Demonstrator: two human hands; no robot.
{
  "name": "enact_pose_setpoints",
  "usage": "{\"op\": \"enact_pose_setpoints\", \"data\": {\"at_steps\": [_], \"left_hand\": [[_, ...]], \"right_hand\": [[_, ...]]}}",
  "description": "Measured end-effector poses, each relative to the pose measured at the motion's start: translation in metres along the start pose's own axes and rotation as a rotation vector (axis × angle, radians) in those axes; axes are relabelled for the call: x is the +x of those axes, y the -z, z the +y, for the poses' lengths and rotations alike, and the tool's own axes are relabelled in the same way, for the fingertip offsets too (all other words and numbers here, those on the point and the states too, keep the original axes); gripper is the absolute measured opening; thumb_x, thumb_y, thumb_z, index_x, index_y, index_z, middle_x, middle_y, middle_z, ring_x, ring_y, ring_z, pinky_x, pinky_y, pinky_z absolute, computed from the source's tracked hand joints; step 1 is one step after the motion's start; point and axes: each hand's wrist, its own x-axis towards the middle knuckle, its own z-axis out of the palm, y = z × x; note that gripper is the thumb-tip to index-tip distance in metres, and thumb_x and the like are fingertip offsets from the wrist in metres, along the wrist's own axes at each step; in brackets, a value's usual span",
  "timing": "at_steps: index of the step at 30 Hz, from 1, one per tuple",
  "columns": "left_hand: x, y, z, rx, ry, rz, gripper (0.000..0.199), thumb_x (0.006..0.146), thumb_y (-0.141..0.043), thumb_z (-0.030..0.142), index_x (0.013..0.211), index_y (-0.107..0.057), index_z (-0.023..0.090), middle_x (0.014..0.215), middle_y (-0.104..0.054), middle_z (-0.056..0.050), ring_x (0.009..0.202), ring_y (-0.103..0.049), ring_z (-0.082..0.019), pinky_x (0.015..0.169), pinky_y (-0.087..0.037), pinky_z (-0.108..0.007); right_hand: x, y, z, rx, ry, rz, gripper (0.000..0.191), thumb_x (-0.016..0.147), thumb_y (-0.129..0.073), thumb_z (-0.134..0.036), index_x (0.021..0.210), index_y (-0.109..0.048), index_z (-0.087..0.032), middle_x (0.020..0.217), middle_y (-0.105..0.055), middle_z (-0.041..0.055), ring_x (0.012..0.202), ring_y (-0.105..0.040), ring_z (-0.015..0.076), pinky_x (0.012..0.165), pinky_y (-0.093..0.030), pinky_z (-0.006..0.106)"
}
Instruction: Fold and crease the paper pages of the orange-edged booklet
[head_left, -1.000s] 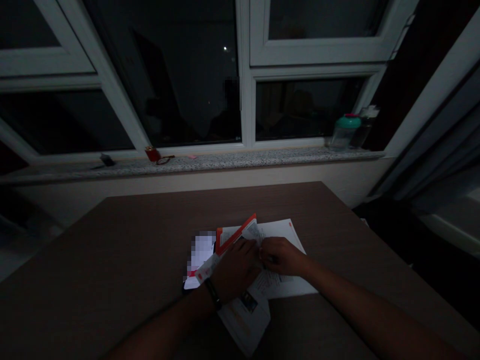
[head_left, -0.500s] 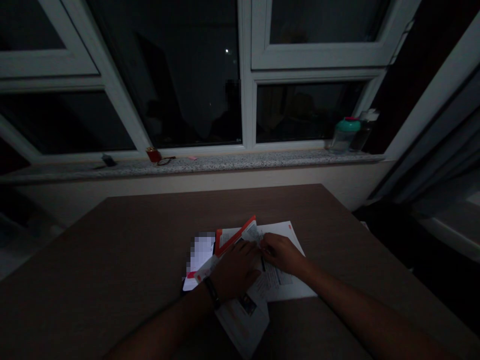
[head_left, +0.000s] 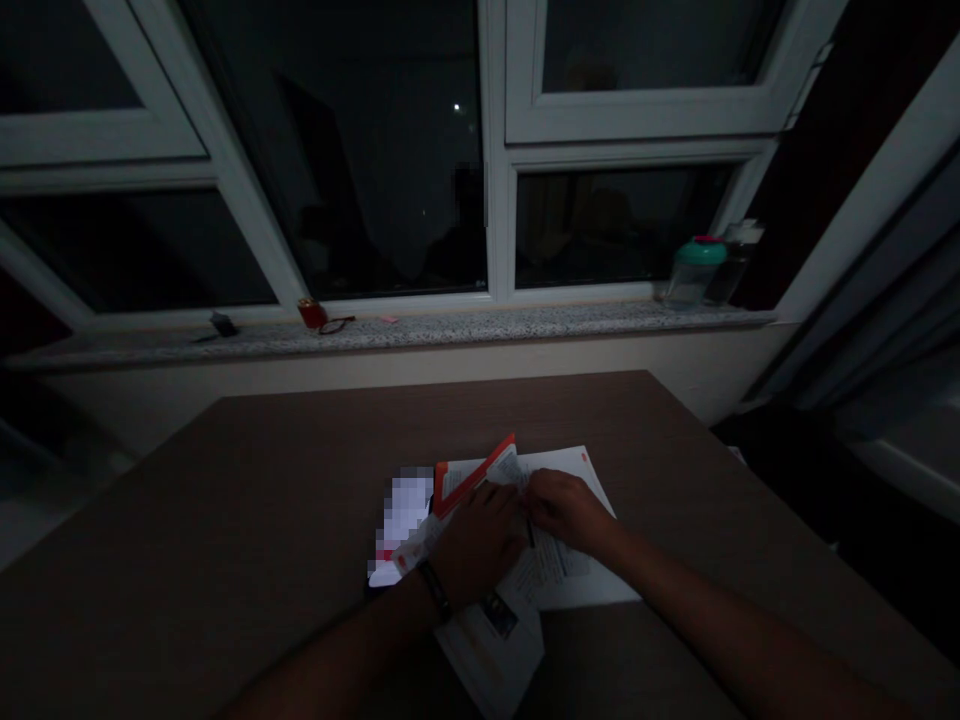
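My left hand (head_left: 476,540) lies over a folded paper with an orange edge (head_left: 469,478), its fingers pressing the fold, and a dark band circles the wrist. Close beside it, my right hand (head_left: 566,512) has its fingertips at the same fold, above a white printed sheet (head_left: 577,585). A thin dark object (head_left: 530,534), perhaps a pen, shows under those fingers. Whether they grip it or the paper is hidden. A pixelated white item (head_left: 401,510) lies left of my left hand, and a printed booklet (head_left: 499,660) sticks out below my wrists.
The papers rest on a brown table (head_left: 225,540) with its far edge against a wall below a granite window sill (head_left: 450,325). The sill holds a small red object (head_left: 311,314), glasses (head_left: 337,324) and a green-lidded jar (head_left: 694,275). Dark curtains hang at right.
The whole view has drifted slightly, as my head moved. My hands stay at the fold, and the thin dark object shows a little more clearly under my right fingers.
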Motion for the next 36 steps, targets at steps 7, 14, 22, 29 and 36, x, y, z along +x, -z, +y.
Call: {"op": "enact_pose_setpoints", "data": {"at_steps": [7,14,22,29,36], "left_hand": [[-0.0045,0.0003,0.0004,0.007,-0.003,0.001,0.051,0.089,-0.059,0.025,0.136,-0.041,0.018,0.141,-0.048,-0.011,0.13,-0.04,-0.029,0.109,-0.033,-0.048],[-0.0045,0.0047,-0.0003,-0.046,-0.036,0.0,0.047,0.085,-0.064,0.032,0.128,-0.048,0.021,0.131,-0.054,-0.01,0.121,-0.048,-0.03,0.105,-0.036,-0.049],[-0.0034,0.0013,-0.0009,-0.042,-0.021,0.019,0.047,0.088,-0.062,0.03,0.13,-0.046,0.02,0.132,-0.054,-0.009,0.122,-0.048,-0.028,0.105,-0.038,-0.046],[-0.0044,-0.0001,-0.0032,-0.025,-0.003,0.014,0.056,0.087,-0.063,0.036,0.136,-0.041,0.019,0.139,-0.05,-0.012,0.127,-0.045,-0.031,0.107,-0.036,-0.05],[-0.0041,0.0026,-0.001,-0.06,-0.026,-0.002,0.047,0.082,-0.066,0.03,0.125,-0.049,0.019,0.131,-0.054,-0.01,0.123,-0.047,-0.03,0.107,-0.035,-0.047]], "right_hand": [[-0.001,-0.0031,0.0046,-0.08,-0.103,0.046,0.011,0.081,-0.055,-0.009,0.082,-0.054,-0.02,0.075,-0.055,-0.0002,0.07,-0.053,0.0153,0.065,-0.04,0.024],[-0.0052,0.0022,-0.0027,0.02,0.015,-0.014,0.013,0.078,-0.056,-0.009,0.082,-0.054,-0.021,0.075,-0.058,0.0005,0.07,-0.054,0.0159,0.066,-0.041,0.026],[-0.0043,0.0005,0.0011,0.076,0.069,-0.076,0.014,0.079,-0.055,-0.007,0.078,-0.054,-0.021,0.078,-0.059,0.0018,0.074,-0.056,0.0167,0.068,-0.043,0.026],[-0.0008,-0.0017,0.0056,-0.017,-0.067,0.027,0.012,0.083,-0.053,-0.009,0.081,-0.053,-0.021,0.077,-0.055,0.0005,0.072,-0.053,0.0154,0.066,-0.041,0.024],[-0.0056,0.0023,0.001,0.066,0.055,-0.08,0.014,0.078,-0.057,-0.008,0.081,-0.054,-0.021,0.077,-0.058,0.0006,0.071,-0.055,0.0154,0.065,-0.041,0.024]]}}
